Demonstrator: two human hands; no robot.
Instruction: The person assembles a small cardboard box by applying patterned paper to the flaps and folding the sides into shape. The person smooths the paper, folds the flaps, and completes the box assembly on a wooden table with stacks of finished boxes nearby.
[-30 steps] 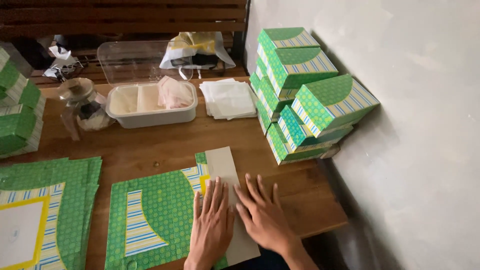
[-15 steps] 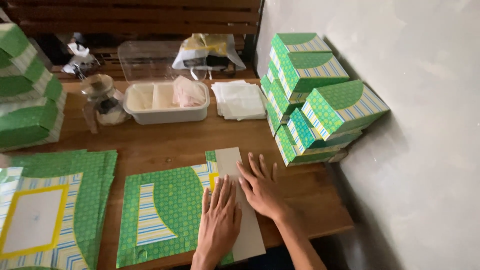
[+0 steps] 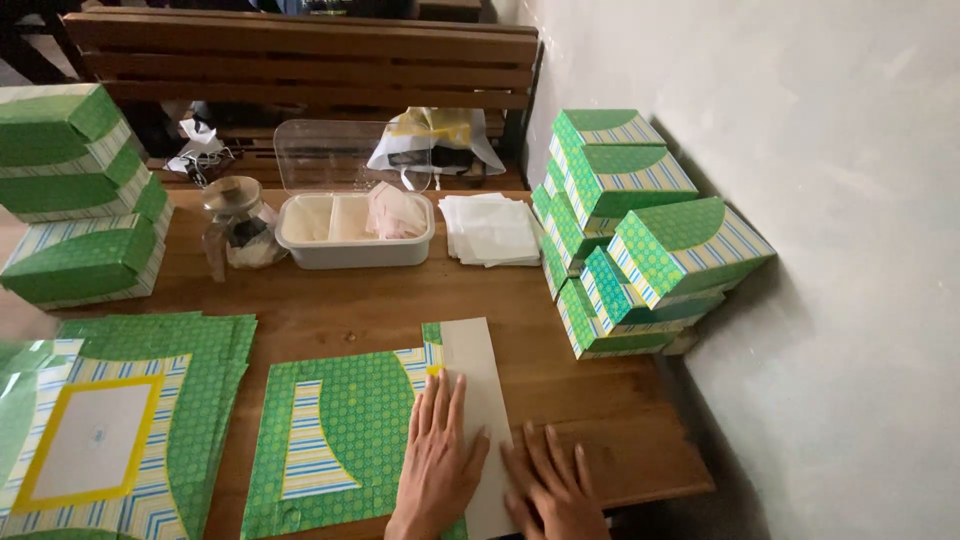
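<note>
A flat green patterned box blank (image 3: 340, 430) lies on the wooden table (image 3: 590, 400) in front of me, its right flap (image 3: 478, 370) folded over with the plain pale side up. My left hand (image 3: 437, 462) presses flat on the fold line, fingers spread. Beside it, my right hand (image 3: 552, 485) rests flat on the lower part of that pale flap, near the table's front edge. Neither hand grips anything.
More flat green blanks (image 3: 110, 430) lie stacked at the left. Assembled green boxes are piled at the right against the wall (image 3: 640, 240) and at the far left (image 3: 75, 200). A white divided tub (image 3: 350, 225), a glass jar (image 3: 235, 225) and white paper sheets (image 3: 490, 228) stand behind.
My right hand has slid down the pale flap toward the table's front edge. The left hand stays pressed on the fold. The view has shifted left, showing more of the left stacks.
</note>
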